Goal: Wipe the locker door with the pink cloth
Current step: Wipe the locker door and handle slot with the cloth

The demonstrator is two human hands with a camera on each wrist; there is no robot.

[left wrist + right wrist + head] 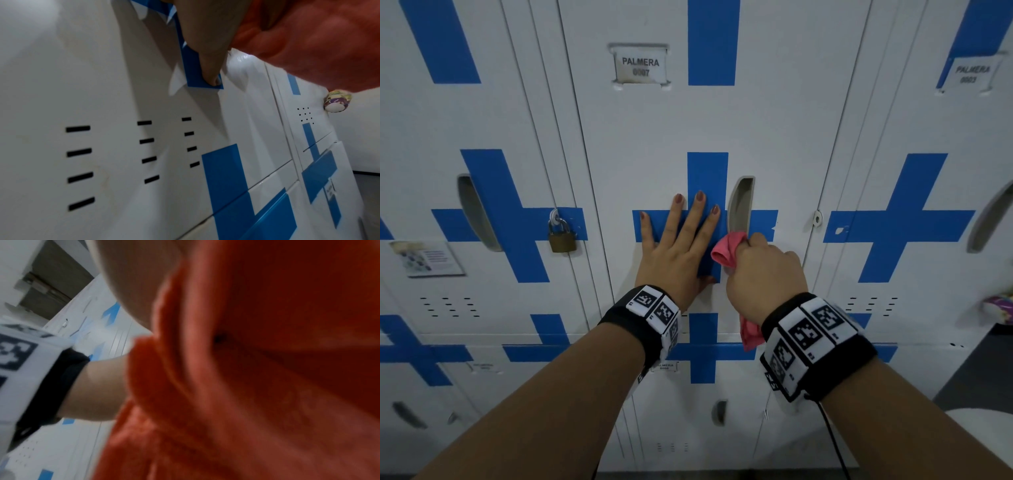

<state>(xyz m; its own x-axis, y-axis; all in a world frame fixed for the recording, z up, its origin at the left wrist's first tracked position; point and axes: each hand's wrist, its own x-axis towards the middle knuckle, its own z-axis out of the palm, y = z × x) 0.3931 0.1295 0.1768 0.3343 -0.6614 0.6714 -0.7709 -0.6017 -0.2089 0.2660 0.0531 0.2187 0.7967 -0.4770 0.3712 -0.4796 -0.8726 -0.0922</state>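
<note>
The white locker door point(654, 137) with a blue cross fills the middle of the head view. My left hand point(681, 236) lies flat on the cross, fingers spread and straight, pressing the door. My right hand point(760, 270) grips the bunched pink cloth point(727, 251) against the door just below the recessed handle point(739, 205). A tail of the cloth hangs under the right wrist. In the left wrist view my thumb point(207, 65) presses the blue stripe, with the cloth point(318, 40) at upper right. The right wrist view is mostly filled by the cloth point(257, 369).
A brass padlock point(562, 236) hangs on the left neighbouring locker. A name label point(640, 65) sits high on the door. Vent slots point(79, 165) lie below my hands. A colourful object point(1000, 305) pokes in at the right edge. More lockers stand below.
</note>
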